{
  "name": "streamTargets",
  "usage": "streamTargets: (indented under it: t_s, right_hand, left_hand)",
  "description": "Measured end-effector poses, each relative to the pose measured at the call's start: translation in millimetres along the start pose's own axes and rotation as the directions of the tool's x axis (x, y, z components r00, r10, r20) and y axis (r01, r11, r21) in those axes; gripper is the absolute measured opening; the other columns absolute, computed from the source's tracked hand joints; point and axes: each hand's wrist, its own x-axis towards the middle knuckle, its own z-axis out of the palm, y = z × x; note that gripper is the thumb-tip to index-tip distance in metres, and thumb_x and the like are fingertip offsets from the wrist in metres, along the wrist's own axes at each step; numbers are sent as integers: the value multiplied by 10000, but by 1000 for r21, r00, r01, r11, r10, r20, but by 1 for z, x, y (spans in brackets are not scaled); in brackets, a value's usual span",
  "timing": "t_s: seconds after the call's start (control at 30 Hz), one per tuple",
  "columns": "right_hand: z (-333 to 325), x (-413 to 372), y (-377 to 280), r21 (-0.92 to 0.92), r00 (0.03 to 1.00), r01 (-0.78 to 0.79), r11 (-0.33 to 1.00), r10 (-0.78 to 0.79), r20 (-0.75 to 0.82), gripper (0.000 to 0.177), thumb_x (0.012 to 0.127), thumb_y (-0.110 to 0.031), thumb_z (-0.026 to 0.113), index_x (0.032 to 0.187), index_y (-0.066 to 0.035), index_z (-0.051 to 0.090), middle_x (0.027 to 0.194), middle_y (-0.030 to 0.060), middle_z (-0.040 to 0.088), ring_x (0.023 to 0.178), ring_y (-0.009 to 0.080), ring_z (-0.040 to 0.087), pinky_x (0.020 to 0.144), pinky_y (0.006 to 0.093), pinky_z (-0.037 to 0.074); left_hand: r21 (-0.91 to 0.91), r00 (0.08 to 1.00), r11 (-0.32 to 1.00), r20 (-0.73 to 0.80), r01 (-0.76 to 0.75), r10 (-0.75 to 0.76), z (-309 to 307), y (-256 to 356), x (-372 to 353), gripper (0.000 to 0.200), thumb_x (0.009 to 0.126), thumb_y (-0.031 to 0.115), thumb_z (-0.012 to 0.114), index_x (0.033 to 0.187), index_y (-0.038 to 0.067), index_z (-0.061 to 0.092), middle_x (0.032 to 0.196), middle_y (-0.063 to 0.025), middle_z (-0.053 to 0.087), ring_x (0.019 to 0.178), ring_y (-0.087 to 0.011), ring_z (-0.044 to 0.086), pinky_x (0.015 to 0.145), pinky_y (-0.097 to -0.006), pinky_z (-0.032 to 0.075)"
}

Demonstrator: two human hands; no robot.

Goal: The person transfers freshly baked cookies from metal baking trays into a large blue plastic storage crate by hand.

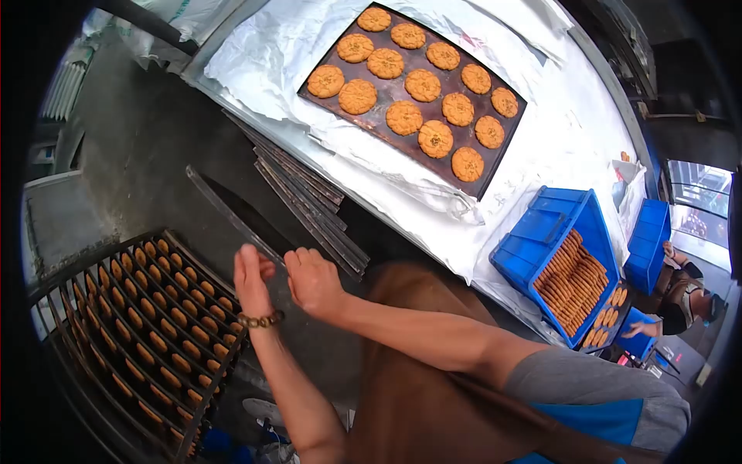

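Note:
My right hand (313, 284) is closed at the near end of a dark baking tray (232, 216), which is seen nearly edge-on and slants up to the left. Just left of it is my left hand (253, 280), a beaded bracelet on its wrist. Its fingers are extended and partly curled, with the tips near the tray's edge. Beyond the tray, a stack of dark trays (305, 201) leans beside the table. On the table's white covering lies another baking tray (379, 122) with several round golden cookies (423, 85) in rows.
Lower left stands a dark rack (174, 240) loaded with trays of cookies. A blue crate (533, 236) at the table's right end holds rows of cookies (573, 282). Behind it are another blue crate (648, 232) and a person (680, 298) at work. The white-covered table (270, 46) has a metal edge.

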Motion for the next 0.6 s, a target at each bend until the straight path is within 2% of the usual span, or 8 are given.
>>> streamTargets:
  t_s: [0.03, 0.07, 0.2, 0.3, 0.4, 0.5, 0.57, 0.6]
  right_hand:
    - [12, 1, 7, 0, 1000, 2, 1000, -2, 7, 242, 812, -59, 709, 984, -43, 539, 964, 155, 586, 906, 354, 619, 714, 471, 557]
    - [23, -1, 14, 2, 1000, -2, 1000, 2, 16, 239, 813, -57, 706, 986, -45, 541, 963, 155, 585, 908, 351, 620, 704, 467, 561]
    - [52, 8, 32, -18, 997, -75, 997, 74, -19, 260, 813, -101, 739, 972, -51, 540, 963, 149, 582, 922, 341, 621, 696, 448, 569]
    - [59, 9, 34, -82, 984, -172, 982, 175, 34, 323, 808, -176, 786, 994, -43, 558, 977, 147, 589, 927, 330, 622, 711, 449, 573]
    - [-6, 16, 33, 74, 987, -14, 997, 2, 159, 372, 861, -260, 801, 1104, -45, 620, 1018, 135, 635, 958, 330, 650, 745, 445, 585]
    - [-106, 34, 94, 265, 987, -59, 962, 95, -126, 216, 894, -138, 753, 1090, -82, 683, 1029, 124, 704, 911, 303, 726, 791, 419, 595]
    - [-155, 38, 184, 200, 853, -400, 894, 443, -276, 236, 876, -33, 745, 1101, -68, 683, 972, 129, 718, 804, 257, 717, 712, 378, 579]
    - [-192, 42, 237, 72, 864, -228, 971, 236, -445, 267, 870, -122, 768, 1119, -56, 694, 934, 147, 726, 703, 289, 705, 644, 401, 569]
  left_hand:
    - [188, 991, 973, 49, -132, 124, 2, 7, 18, 465, 1055, 492, 621, 1058, 28, 622, 835, -11, 615, 732, -91, 580, 676, -255, 477]
    - [325, 995, 943, 82, -75, 51, 4, 12, 35, 316, 1017, 331, 720, 1021, 35, 609, 821, -14, 607, 684, -82, 567, 625, -244, 480]
    - [190, 996, 981, 88, -33, 17, 19, -24, 75, 164, 933, 39, 744, 955, 43, 581, 734, 16, 536, 575, -84, 499, 543, -266, 466]
    - [108, 995, 994, 99, -11, 0, 9, -74, 105, 191, 935, 14, 733, 895, 61, 552, 719, 24, 509, 578, -80, 494, 547, -255, 466]
    - [250, 991, 968, 133, -7, -27, 5, -111, 120, 264, 939, -5, 726, 851, 105, 502, 715, 45, 485, 587, -70, 492, 541, -253, 490]
    - [361, 986, 925, 70, 115, -150, 19, -120, 116, 268, 939, 14, 738, 860, 120, 505, 734, 40, 521, 601, -74, 527, 564, -258, 515]
    - [198, 983, 965, 34, 170, -180, 15, -148, 129, 247, 936, 17, 746, 873, 121, 531, 736, 38, 535, 588, -81, 525, 562, -265, 513]
    - [210, 983, 964, 47, 165, -178, 21, -147, 131, 247, 936, 17, 746, 873, 121, 531, 736, 38, 535, 588, -81, 525, 562, -265, 513]
